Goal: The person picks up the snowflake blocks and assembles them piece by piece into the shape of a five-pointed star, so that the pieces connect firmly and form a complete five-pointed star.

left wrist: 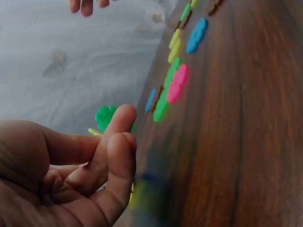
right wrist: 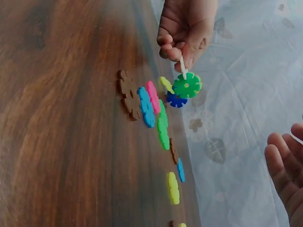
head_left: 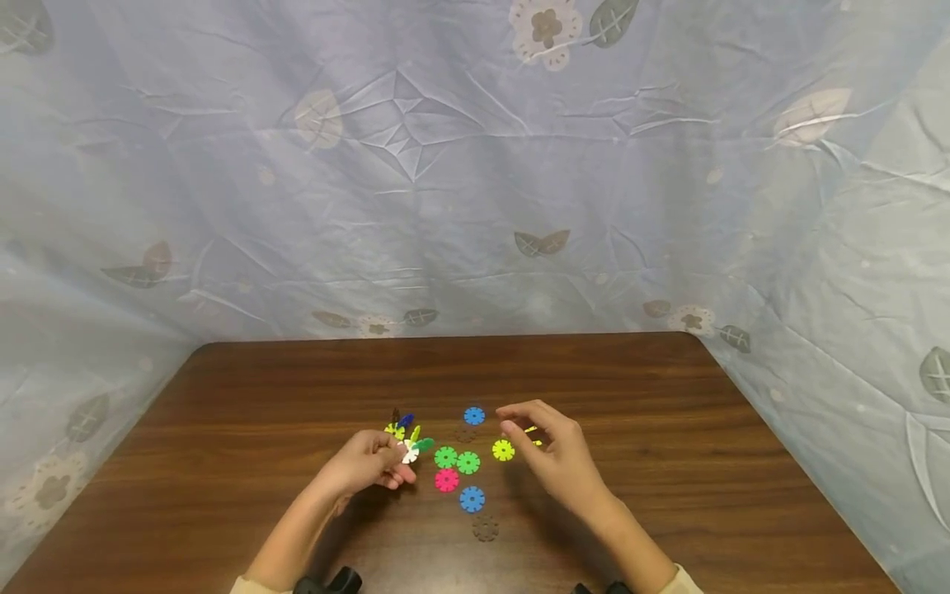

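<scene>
My left hand [head_left: 365,462] pinches a white notched plastic disc [head_left: 410,451] between thumb and fingers. A green disc [right wrist: 187,86] and a yellow disc [right wrist: 166,85] are slotted into its edge and stick out. Just behind it, a joined cluster of a yellow-green disc [head_left: 394,431], a dark blue disc [head_left: 406,420] and a brown disc [head_left: 396,414] is partly hidden. My right hand [head_left: 558,452] holds nothing, its fingers loosely bent above the table, near a flat yellow disc [head_left: 503,450]. More yellow pieces [head_left: 531,430] show behind that hand.
Between the hands, two green discs [head_left: 467,463], a pink disc [head_left: 446,480], blue discs [head_left: 472,499] and brown discs [head_left: 486,528] lie flat on the dark wooden table [head_left: 297,396]. A pale patterned cloth [head_left: 475,181] hangs behind the table and along its sides.
</scene>
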`<state>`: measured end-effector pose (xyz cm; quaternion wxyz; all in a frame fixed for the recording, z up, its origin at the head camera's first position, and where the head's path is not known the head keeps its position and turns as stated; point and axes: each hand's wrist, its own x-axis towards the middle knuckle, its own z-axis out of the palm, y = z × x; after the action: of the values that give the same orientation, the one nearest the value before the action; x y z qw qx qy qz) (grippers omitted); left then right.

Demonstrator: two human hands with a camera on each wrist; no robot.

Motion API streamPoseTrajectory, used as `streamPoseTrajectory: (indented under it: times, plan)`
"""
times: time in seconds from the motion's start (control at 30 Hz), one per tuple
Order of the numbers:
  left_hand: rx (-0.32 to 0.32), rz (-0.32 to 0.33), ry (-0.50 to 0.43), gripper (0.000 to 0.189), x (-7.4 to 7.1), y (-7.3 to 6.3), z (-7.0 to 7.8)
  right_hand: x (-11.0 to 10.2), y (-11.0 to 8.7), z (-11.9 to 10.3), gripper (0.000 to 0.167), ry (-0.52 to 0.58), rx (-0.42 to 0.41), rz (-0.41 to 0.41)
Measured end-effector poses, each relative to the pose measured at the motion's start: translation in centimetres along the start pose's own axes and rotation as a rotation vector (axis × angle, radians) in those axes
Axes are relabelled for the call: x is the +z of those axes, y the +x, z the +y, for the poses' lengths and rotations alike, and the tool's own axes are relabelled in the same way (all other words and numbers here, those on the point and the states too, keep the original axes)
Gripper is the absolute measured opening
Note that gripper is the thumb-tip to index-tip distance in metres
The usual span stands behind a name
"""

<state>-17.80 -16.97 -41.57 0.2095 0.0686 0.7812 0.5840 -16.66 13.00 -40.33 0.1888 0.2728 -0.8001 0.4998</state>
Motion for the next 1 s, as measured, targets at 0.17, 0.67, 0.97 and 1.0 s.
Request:
streamPoseTrajectory:
  times: [0.17,0.67,0.97,1.0]
  plan:
    - [-0.039,0.045,-0.028,0.024,0.1,1.1,-0.7,0.0,-0.1,0.1,0.015,-0.011,0.012,-0.022]
    - [-0.049,0.176,0.090,0.022,0.5,1.5,-1.1,-0.3,0.0,0.1,0.014,-0.033,0.036,-0.047]
    - [-0.048,0.274,0.131,0.013,0.7,1.2,-0.6,-1.1,0.1,0.1,0.014,-0.054,0.085,-0.087]
    - [-0.042,0.288,0.170,0.012,0.7,1.1,-0.4,-1.3,0.1,0.1,0.014,-0.067,0.103,-0.100]
